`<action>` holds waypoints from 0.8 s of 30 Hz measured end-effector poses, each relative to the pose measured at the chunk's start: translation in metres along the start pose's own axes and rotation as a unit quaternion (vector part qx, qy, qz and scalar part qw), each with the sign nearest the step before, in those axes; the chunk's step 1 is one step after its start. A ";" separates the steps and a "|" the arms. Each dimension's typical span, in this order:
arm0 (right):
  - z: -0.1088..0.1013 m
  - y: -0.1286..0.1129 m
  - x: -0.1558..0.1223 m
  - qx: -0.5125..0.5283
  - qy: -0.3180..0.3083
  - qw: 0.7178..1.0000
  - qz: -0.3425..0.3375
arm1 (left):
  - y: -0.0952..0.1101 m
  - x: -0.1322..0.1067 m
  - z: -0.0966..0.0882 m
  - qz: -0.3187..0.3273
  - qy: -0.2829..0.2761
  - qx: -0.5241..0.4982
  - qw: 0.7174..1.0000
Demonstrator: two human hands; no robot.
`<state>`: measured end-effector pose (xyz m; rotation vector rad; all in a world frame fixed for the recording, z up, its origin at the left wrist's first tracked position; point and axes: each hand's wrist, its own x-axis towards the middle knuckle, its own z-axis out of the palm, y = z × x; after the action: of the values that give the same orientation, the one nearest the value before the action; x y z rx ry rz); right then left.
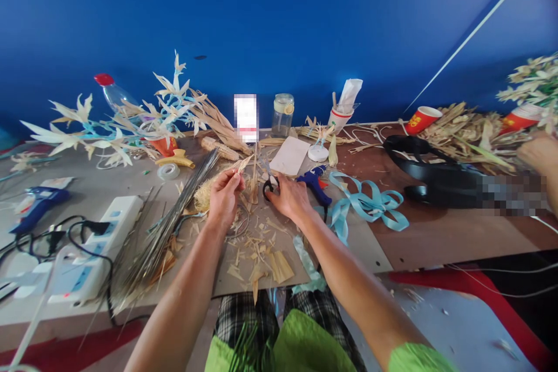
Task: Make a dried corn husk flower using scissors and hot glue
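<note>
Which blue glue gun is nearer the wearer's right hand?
The glue gun beside the right hand, next to the light-blue ribbon; the other glue gun lies far left, near the white power strip.

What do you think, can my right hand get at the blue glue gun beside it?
Probably yes: nothing visible lies between your right hand and the blue glue gun, though that hand holds scissors.

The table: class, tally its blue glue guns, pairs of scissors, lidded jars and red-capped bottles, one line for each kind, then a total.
Blue glue guns: 2
Scissors, in the right hand: 1
Lidded jar: 1
Red-capped bottle: 1
Total: 5
</note>
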<state>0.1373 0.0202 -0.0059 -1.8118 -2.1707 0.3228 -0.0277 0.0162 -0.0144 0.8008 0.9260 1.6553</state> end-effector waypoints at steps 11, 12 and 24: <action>-0.003 -0.002 -0.001 0.002 -0.002 1.000 -0.029 | 0.002 -0.004 0.005 -0.031 -0.014 0.017 0.999; -0.003 -0.002 -0.001 0.003 0.002 0.999 -0.032 | 0.002 -0.004 0.005 -0.034 -0.016 0.017 0.999; 0.002 0.000 0.004 0.254 0.101 0.960 -0.056 | 0.003 -0.007 0.007 -0.071 -0.042 0.021 0.996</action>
<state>0.1363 0.0242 -0.0076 -1.3670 -1.8259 0.5805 -0.0213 0.0107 -0.0091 0.8079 0.9407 1.4718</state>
